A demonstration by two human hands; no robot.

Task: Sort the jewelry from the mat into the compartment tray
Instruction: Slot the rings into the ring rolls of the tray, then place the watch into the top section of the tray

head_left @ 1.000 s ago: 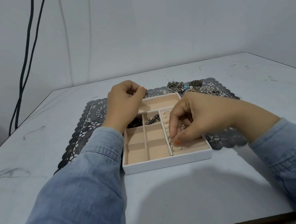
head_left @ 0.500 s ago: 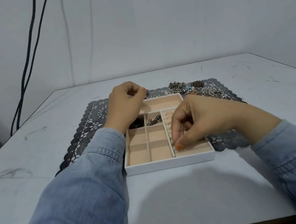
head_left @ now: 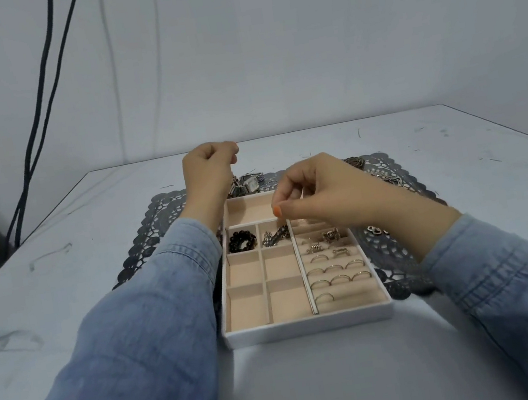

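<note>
The white tray [head_left: 309, 327] with beige compartments lies on a dark lace mat [head_left: 158, 236]. Its right column holds several rings [head_left: 334, 269]. A black bead bracelet [head_left: 242, 240] and silver pieces [head_left: 275, 236] fill two far compartments. Loose jewelry [head_left: 250, 183] lies on the mat behind the tray. My left hand [head_left: 208, 170] is raised over that pile with curled fingers, and a thin chain seems to hang from them. My right hand [head_left: 320, 195] hovers over the tray's far end, thumb and fingers pinched together with nothing visible between them.
More pieces lie on the mat to the right [head_left: 389, 177] and beside the tray [head_left: 375, 230]. The grey table [head_left: 473, 168] meets a wall at the back. Black cables [head_left: 40, 130] run down the wall at the left.
My right hand left the near end of the ring column, where a ring now sits, and rose toward the tray's far end. My left hand lifted higher above the pile.
</note>
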